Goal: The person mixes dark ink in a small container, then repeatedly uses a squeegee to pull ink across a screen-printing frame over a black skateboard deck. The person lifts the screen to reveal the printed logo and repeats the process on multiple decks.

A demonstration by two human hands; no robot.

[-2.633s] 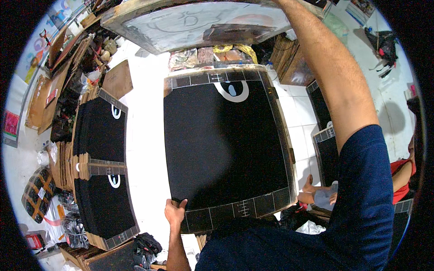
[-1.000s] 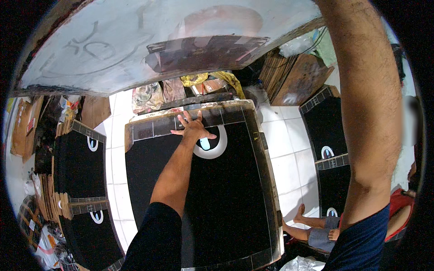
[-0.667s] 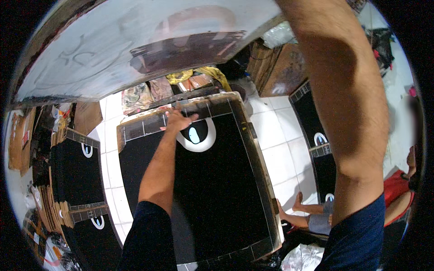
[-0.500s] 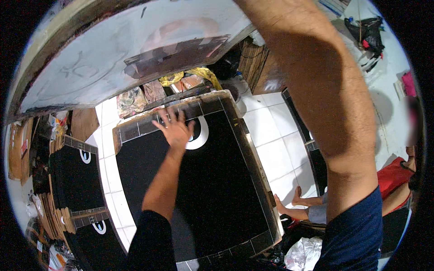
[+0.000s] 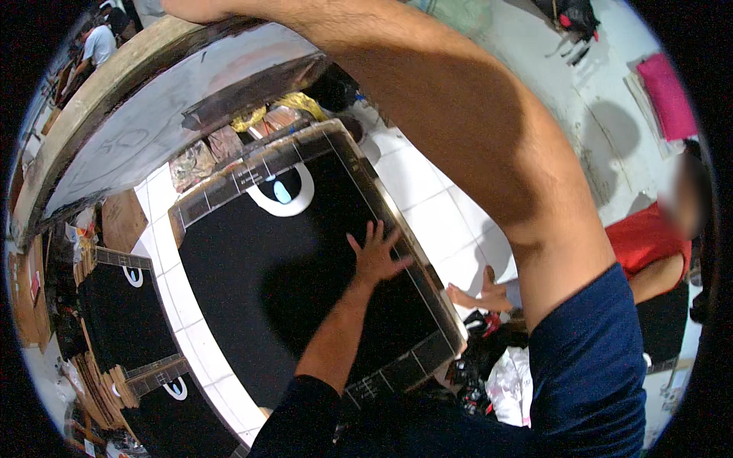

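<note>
A large black fabric panel lies flat on a low board with a dark, line-marked border. Near its far edge is a white curved print with a pale blue drop shape. My left hand is open, fingers spread, over the panel close to its right border; whether it touches cannot be told. My right arm arches across the top of the view, and my right hand grips the upper rim of a raised, tilted printing screen. Its fingers are partly cut off.
More black printed panels lie on stacked boards to the left. Stained cloths and yellow plastic sit beyond the board. At right, a person in a red top sits with feet close to the board; crumpled clear plastic lies nearby.
My left hand has moved from the far edge of the panel, beside the print, toward me and right. The view has shifted, bringing my right hand and the screen's upper rim into sight.
</note>
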